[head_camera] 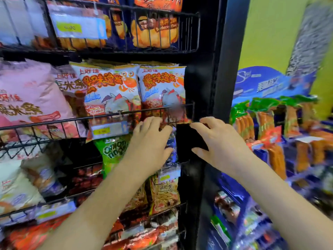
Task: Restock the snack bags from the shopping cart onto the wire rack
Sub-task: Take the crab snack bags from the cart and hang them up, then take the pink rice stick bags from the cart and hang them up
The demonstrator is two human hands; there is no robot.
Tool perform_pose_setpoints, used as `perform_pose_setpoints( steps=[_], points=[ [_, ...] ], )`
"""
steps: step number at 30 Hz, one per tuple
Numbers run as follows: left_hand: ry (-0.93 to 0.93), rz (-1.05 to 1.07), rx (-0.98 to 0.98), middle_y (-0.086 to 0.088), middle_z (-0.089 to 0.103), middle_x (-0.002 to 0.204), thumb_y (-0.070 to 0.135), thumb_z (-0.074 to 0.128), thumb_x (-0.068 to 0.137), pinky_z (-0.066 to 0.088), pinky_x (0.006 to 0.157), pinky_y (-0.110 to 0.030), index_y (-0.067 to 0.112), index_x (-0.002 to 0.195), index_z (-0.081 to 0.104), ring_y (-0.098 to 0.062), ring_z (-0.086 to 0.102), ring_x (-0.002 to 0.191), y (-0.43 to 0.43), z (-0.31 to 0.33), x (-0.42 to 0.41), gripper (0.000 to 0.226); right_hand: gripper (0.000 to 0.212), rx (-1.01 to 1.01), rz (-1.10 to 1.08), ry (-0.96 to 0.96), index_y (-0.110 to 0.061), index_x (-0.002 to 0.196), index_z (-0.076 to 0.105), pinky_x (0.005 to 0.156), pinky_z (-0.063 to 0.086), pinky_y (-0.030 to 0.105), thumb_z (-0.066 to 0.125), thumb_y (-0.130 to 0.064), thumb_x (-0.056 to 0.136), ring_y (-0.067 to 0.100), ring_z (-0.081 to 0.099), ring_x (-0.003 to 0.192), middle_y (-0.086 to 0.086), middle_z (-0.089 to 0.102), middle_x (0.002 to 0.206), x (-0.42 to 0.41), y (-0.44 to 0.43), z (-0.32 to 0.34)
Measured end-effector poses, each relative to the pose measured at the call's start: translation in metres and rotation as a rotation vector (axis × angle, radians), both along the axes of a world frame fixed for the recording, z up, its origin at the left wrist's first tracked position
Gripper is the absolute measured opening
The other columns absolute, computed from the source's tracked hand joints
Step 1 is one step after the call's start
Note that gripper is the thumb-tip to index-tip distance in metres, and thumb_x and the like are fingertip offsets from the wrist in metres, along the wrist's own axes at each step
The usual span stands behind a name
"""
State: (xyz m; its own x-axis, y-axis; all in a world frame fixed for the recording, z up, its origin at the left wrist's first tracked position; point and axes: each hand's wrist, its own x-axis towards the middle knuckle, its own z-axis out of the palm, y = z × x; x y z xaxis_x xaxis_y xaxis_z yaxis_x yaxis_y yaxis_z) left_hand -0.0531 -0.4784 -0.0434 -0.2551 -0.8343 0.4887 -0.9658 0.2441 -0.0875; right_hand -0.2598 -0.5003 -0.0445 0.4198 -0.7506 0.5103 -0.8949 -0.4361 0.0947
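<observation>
- Across the left and middle of the view stands the wire rack (45, 55), several shelves of black wire baskets packed with snack bags.
- Right of it rises a black post (221, 69), with a yellow wall behind.
- Further right is a blue display (261, 83) with orange sausage packs (243, 127) in rows under green headers.
- On the middle shelf, a big pink bag (27, 91) fills the left end and leans against the front wire.
- Beside it two crab bags (110, 91), white and orange, stand upright side by side. The right one (162, 87) is at the shelf's right end, next to the post.
- On the top shelf, blue barbecue bags (155, 31) stand behind the wire.
- Both bare forearms reach up from the bottom edge.
- The right hand (221, 141) hovers before the dark gap between rack and post. Its fingers are spread and relaxed and grasp nothing; the fingertips are near the right crab bag's lower corner.
- The left hand (151, 141) is at the middle shelf's front wire, under the right crab bag. Its fingers bend towards the wire and the bag's bottom edge. Blur hides whether they pinch either.
- Below the left hand, a green onion bag (111, 150) sits on the next shelf down.
- A prawn bag (164, 192) stands lower, by the left wrist.
- A price tag (108, 130) with a yellow patch hangs on the front wire under the left crab bag.
</observation>
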Motion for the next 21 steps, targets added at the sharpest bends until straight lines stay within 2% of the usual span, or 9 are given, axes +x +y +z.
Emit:
perform_pose_setpoints(
  steps=[3,9,14,21],
  points=[
    [0.009,-0.136,0.035,-0.006,0.036,0.155,0.048,0.066,0.094,0.027,0.118,-0.045,0.024,0.149,0.046,-0.029,0.026,0.149,-0.003,-0.026,-0.04,0.063,0.069,0.065,-0.141,-0.02,-0.021,0.145,0.052,0.099,0.048,0.047,0.077,-0.044,0.085,0.038,0.054,0.125,0.012,0.051,0.141,-0.038,0.03,-0.027],
    [0.044,-0.429,0.113,-0.012,0.047,0.149,0.042,0.078,0.085,0.037,0.111,-0.049,0.019,0.14,0.058,-0.035,0.04,0.141,0.006,-0.068,-0.143,0.062,0.068,0.171,-0.457,-0.069,-0.022,0.143,0.051,0.094,0.047,0.045,0.075,-0.046,0.083,0.036,0.055,0.123,0.008,0.052,0.139,-0.131,0.097,-0.069],
    [-0.021,-0.651,0.193,-0.01,0.042,0.15,0.045,0.073,0.088,0.034,0.112,-0.045,0.022,0.143,0.052,-0.033,0.037,0.142,0.02,-0.086,-0.251,0.064,0.068,0.218,-0.648,-0.149,-0.017,0.136,0.057,0.087,0.054,0.047,0.078,-0.048,0.079,0.038,0.062,0.111,0.011,0.058,0.13,-0.217,0.151,-0.09],
    [-0.121,-0.846,0.243,-0.008,0.037,0.153,0.05,0.069,0.09,0.037,0.11,-0.043,0.026,0.147,0.047,-0.031,0.036,0.144,0.032,-0.108,-0.409,0.066,0.064,0.221,-0.857,-0.327,-0.022,0.14,0.055,0.092,0.053,0.045,0.071,-0.049,0.085,0.033,0.06,0.118,0.007,0.056,0.133,-0.347,0.21,-0.115]
  ],
)
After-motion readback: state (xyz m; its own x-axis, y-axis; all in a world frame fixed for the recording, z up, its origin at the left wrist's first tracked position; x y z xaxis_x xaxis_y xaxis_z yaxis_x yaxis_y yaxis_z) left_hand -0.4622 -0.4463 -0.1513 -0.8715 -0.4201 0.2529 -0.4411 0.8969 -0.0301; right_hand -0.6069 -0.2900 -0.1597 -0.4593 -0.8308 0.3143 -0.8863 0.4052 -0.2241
